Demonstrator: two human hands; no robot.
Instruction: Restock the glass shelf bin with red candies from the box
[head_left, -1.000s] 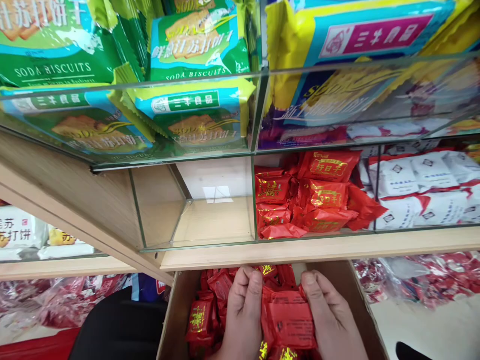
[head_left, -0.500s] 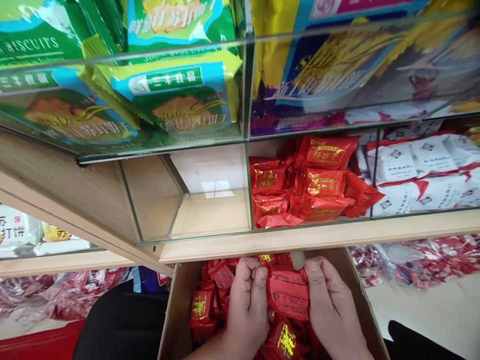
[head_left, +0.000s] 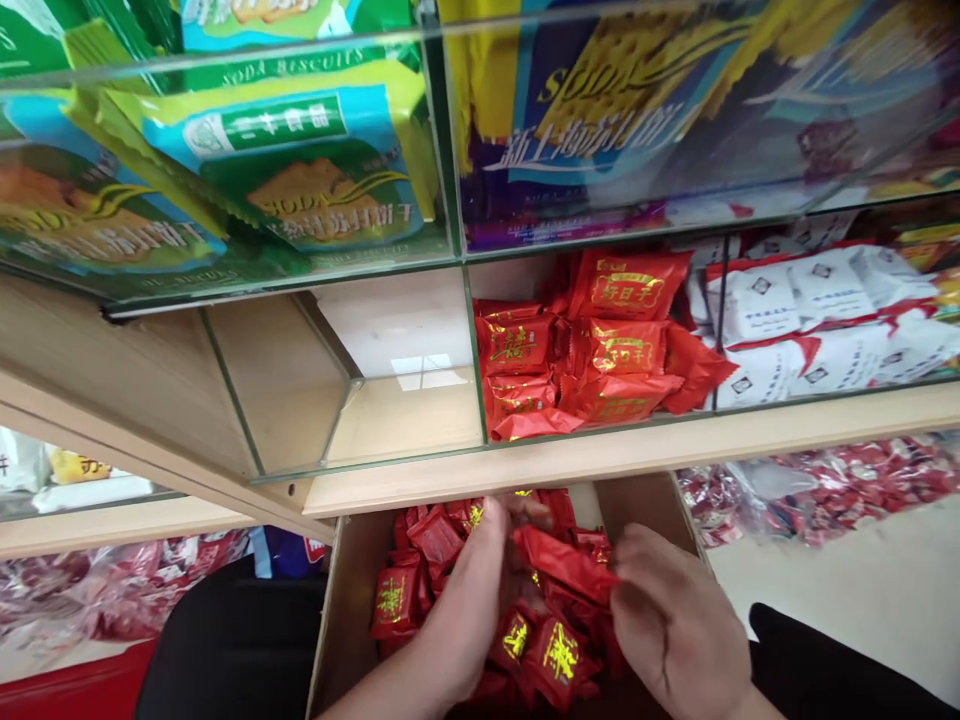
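Over an open cardboard box (head_left: 354, 600), my right hand (head_left: 679, 615) is closed on the right end of a red wrapped packet (head_left: 566, 565). My left hand (head_left: 480, 590) is beside the packet's left end, thumb up and fingers apart; its fingers are partly hidden and blurred, and it no longer grips the packet. Beneath both hands lie several red packets with gold characters (head_left: 559, 650). Above the box, similar red packets (head_left: 626, 345) are stacked in a glass-fronted shelf compartment.
Left of the stacked packets is a bare compartment (head_left: 405, 420). White packets (head_left: 761, 300) stand to the right, and green biscuit packs (head_left: 300, 190) above. The wooden shelf edge (head_left: 525, 470) overhangs the box. Bags of red packets (head_left: 825, 490) lie on the floor.
My left hand has come off the packet and opened. The packet, held in my right hand, has tilted edge-on. The view has shifted slightly to the right.
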